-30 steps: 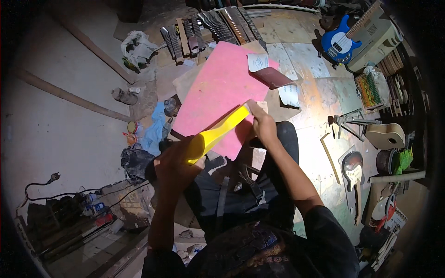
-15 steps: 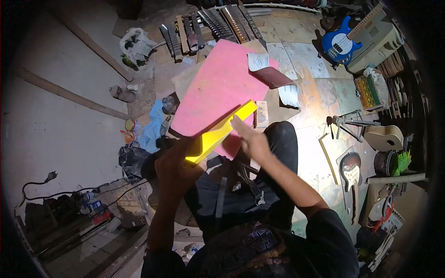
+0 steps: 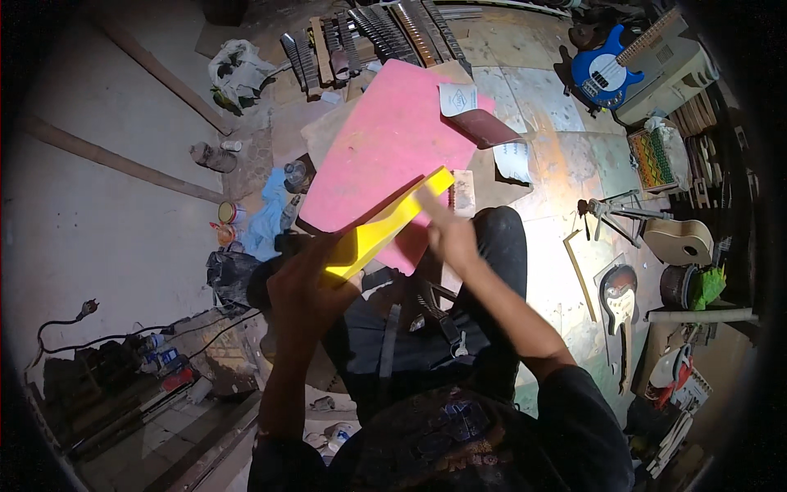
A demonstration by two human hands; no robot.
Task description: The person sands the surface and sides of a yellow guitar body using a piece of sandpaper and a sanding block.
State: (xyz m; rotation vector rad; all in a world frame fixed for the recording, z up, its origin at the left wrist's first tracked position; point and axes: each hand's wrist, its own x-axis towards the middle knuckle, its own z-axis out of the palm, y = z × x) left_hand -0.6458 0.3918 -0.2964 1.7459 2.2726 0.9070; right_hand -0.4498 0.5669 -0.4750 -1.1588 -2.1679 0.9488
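A bright yellow piece with a smooth, curved edge (image 3: 384,227) slants up to the right above my lap. My left hand (image 3: 308,283) grips its lower end, fingers wrapped round it. At the upper end, my right hand (image 3: 451,238) reaches to the piece's near side. Motion smears the fingertips there, so whether they pinch anything is hidden. Beneath and beyond lies a pink foam-like sheet (image 3: 393,123) on the floor. A curled strip of sandpaper (image 3: 487,129) rests over its right edge.
Several files and rasps (image 3: 385,37) lie in rows at the far side. To the right are a blue bass guitar (image 3: 602,74), a metal stand (image 3: 611,217) and a sunburst guitar body (image 3: 619,291). At left lie a blue cloth (image 3: 268,217), a small can (image 3: 231,213) and a black bag (image 3: 232,275).
My right hand has shifted slightly up along the yellow piece, its fingertips now more blurred. The left hand keeps its hold, and the piece sits a little further left.
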